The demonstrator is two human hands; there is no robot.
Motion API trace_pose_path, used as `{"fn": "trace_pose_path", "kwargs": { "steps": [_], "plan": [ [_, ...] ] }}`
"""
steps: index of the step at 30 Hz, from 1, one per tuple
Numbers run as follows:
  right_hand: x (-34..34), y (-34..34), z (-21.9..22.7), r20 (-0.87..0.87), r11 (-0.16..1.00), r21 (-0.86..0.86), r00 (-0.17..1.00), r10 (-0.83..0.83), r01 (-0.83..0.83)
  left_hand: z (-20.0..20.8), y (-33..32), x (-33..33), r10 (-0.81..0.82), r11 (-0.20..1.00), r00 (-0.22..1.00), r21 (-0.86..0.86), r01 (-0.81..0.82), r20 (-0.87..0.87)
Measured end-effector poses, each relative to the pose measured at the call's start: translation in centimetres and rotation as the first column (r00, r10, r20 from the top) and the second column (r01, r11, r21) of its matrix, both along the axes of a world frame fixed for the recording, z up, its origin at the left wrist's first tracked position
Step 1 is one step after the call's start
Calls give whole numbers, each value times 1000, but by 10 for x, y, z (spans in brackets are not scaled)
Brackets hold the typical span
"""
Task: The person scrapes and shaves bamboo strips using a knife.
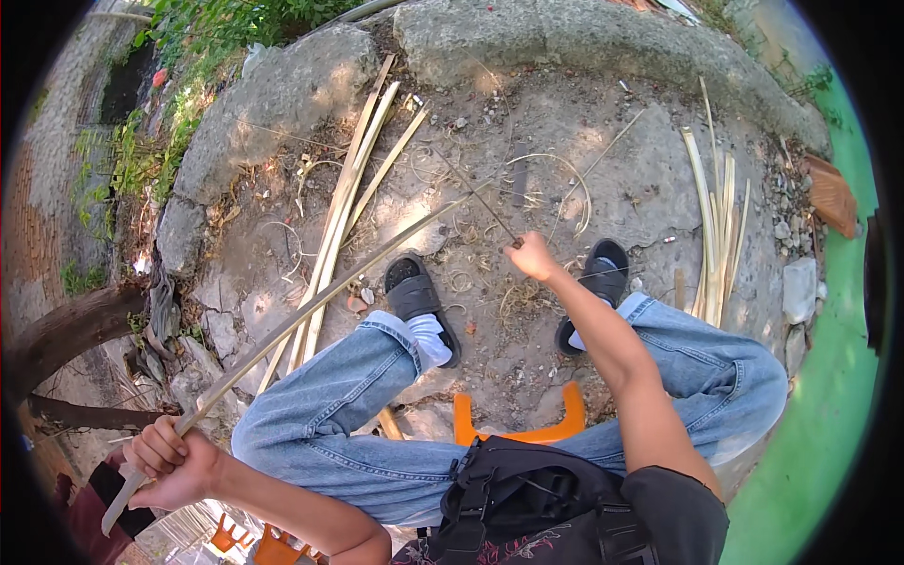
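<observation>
My left hand (174, 461) is closed round the near end of a long bamboo strip (320, 298), out past my left knee. The strip slants up and to the right over the ground in front of my feet. My right hand (534, 256) grips what looks like a knife (477, 200) with a long, narrow dark blade, pointing up and to the left. Its handle is mostly hidden in my fingers. Blade and strip cross near the strip's far end; whether they touch I cannot tell.
Pale bamboo strips lie in a left bundle (341, 221) and a right bundle (720, 235). Thin curled shavings (574, 179) litter the ground. An orange chair (518, 435) shows between my legs. Concrete slabs (565, 42) edge the far side, a green wall (819, 414) the right, a trunk (80, 330) the left.
</observation>
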State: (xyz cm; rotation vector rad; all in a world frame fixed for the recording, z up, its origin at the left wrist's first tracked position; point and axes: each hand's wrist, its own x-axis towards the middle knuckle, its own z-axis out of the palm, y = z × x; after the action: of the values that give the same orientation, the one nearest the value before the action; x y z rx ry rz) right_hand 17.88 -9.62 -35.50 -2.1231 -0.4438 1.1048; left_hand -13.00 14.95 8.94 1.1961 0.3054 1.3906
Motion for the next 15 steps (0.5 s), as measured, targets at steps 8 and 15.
{"fn": "trace_pose_path", "kwargs": {
  "steps": [8,15],
  "plan": [
    [-9,-4,-9,-29,997,58,999,-40,41,-2,5,-4,93,995,995,-17,-93,-31],
    [34,-2,-35,85,970,-229,994,-70,88,-11,13,3,160,984,987,-68,-162,-27]
  ]
}}
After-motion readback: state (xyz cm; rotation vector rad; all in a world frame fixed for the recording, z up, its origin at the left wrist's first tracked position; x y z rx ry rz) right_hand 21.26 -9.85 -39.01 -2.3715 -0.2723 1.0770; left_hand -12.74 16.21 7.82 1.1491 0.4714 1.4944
